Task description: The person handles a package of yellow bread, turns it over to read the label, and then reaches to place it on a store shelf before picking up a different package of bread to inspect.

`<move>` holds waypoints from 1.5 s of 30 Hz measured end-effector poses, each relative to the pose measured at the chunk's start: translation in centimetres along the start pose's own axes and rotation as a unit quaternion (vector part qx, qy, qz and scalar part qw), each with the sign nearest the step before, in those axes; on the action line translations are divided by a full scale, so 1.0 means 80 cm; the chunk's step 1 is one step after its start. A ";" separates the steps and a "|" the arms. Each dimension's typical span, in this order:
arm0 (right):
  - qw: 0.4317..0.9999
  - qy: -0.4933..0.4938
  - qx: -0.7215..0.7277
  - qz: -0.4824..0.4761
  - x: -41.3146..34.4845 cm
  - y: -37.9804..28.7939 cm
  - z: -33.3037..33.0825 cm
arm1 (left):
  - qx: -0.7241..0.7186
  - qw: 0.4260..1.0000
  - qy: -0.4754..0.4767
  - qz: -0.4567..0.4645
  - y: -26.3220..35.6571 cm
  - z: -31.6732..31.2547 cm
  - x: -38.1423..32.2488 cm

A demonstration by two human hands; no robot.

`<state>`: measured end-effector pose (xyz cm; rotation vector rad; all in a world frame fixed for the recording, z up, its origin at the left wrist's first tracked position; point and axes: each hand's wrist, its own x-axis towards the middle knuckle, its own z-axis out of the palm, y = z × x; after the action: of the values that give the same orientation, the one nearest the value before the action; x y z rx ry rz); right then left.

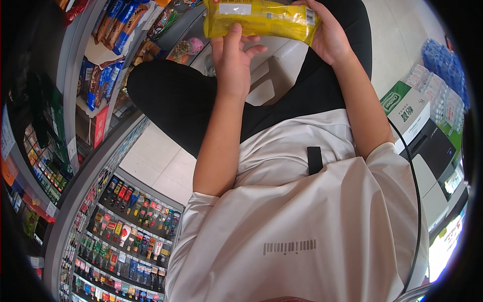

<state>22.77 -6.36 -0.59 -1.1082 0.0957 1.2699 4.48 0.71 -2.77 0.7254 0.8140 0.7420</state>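
Note:
A yellow plastic food package (264,20) with printed writing and a barcode spans the top of the head view, partly cut off by the picture's edge. My left hand (232,56) holds its left part, one digit lying over the wrapper's face and other fingers showing below its lower edge. At the opposite end, my right hand (330,37) grips the wrapper by its right edge, with some fingers hidden behind it. Both hands are above my black-trousered legs. The contents of the package are hidden by the wrapper.
Shelves with blue-and-brown snack packets (120,24) curve along the left. A wire-sided rack (128,222) of small hanging goods stands at lower left. Beige stool-like plastic (277,79) shows between my legs. At right are a white-and-green carton (405,109), wrapped bottles (437,87) and a black cable (417,188).

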 end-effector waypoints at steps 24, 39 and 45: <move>0.916 -0.212 -0.295 -0.169 0.019 0.026 -0.042 | 0.000 0.993 -0.088 -0.078 -0.021 0.004 0.005; 0.910 -0.238 -0.297 -0.163 0.015 0.028 -0.041 | 0.178 0.979 -0.094 0.030 -0.046 -0.003 0.008; 0.949 -0.244 -0.182 -0.077 0.008 0.024 -0.032 | 0.151 0.983 -0.104 -0.015 -0.041 0.000 0.005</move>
<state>22.76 -7.94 -3.48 -1.0515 -0.6101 1.4167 5.66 -0.72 -5.51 1.0428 0.7509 0.5095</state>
